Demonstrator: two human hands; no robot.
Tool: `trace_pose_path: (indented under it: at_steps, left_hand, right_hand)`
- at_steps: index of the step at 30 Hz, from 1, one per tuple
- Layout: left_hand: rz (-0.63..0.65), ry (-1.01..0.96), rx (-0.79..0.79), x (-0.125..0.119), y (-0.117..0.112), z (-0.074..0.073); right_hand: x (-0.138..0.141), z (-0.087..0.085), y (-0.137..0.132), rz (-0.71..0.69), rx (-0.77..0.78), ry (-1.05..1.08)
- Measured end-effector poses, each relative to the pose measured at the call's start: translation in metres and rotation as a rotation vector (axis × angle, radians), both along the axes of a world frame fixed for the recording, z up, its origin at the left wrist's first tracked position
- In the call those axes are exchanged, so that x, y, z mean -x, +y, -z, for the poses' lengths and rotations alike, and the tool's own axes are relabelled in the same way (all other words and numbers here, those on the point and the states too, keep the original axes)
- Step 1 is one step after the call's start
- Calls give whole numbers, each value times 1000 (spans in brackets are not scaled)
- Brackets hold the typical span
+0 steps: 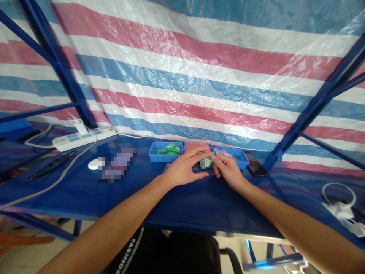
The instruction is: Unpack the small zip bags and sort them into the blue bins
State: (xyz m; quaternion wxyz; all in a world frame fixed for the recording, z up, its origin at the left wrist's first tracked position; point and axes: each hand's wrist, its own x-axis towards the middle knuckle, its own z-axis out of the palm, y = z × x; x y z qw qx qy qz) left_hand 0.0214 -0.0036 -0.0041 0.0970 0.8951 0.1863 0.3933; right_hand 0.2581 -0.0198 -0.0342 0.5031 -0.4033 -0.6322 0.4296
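Observation:
Both my hands meet over a small clear packet with green contents [205, 163] on the blue table [176, 201]. My left hand [185, 167] has its fingers stretched toward the packet, with the fingertips touching its top. My right hand [228, 169] pinches the packet's right edge with curled fingers. Just behind them stand three small trays: a blue tray with green pieces [166, 151], a pink tray [196, 146], and a blue tray with clear packets [231, 156].
A black phone [256, 165] lies right of the trays. A white power strip [84, 138] with cables, black glasses [51, 164] and a white round object [93, 164] sit at the left. Blue frame posts stand at both sides. A white charger [340, 210] lies far right.

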Motion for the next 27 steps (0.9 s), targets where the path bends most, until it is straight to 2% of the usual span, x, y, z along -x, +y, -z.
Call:
trace_pose_path:
  at_steps: [6, 10, 14, 19, 22, 24, 27]
  left_hand:
    - [-10, -31, -26, 3, 8, 4]
    - [-105, -68, -11, 3, 9, 3]
    - [-170, -25, 51, 2, 7, 2]
    - [-128, 16, 142, 1, 3, 3]
    - [-145, 24, 195, 0, 2, 4]
    - [-137, -21, 189, -1, 2, 4]
    - [-48, -74, 108, -2, 4, 4]
  right_hand:
    - [2, 2, 0, -67, 0, -6]
    - [5, -1, -2, -45, 0, 13]
    - [5, -4, -4, -58, -25, -18]
    - [4, -2, -5, -81, -38, -81]
    - [3, -1, -2, -59, -21, -83]
    - [2, 0, 1, -38, 5, -40]
    - [1, 0, 2, -36, 38, 38]
